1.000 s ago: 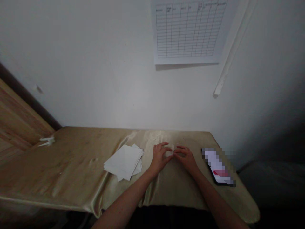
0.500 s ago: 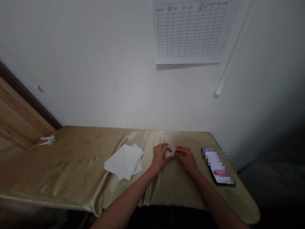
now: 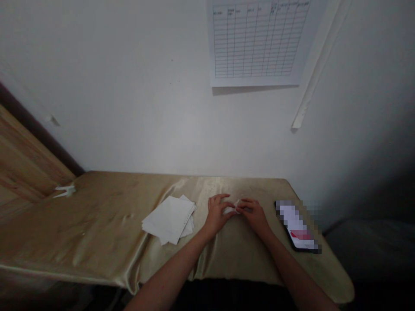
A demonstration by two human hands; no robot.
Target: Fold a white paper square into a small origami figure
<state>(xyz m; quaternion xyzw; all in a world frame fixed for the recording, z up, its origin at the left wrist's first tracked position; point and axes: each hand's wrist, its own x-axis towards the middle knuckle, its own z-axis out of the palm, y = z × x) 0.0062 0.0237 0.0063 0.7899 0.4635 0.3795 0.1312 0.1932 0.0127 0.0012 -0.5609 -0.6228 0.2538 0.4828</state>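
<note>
A small folded piece of white paper [image 3: 229, 210] is between my two hands, just above or on the cloth-covered table. My left hand [image 3: 218, 214] pinches its left side between thumb and fingers. From the other side, my right hand [image 3: 253, 212] grips the paper's right end with thumb and index finger. Fingers cover much of the paper, so its exact folded shape cannot be made out. To the left of my left hand lies a loose stack of white paper sheets [image 3: 170, 218], one with a perforated edge.
A phone [image 3: 296, 226], its screen lit and pixelated, lies at the table's right side. White scraps [image 3: 65, 190] are at the far left. Shiny gold cloth [image 3: 97, 224] with folds covers the table. A printed chart [image 3: 256, 43] hangs on the wall behind.
My right fingers have shifted very slightly on the small paper, and the hands are a touch closer together. The stack and the phone stay where they were.
</note>
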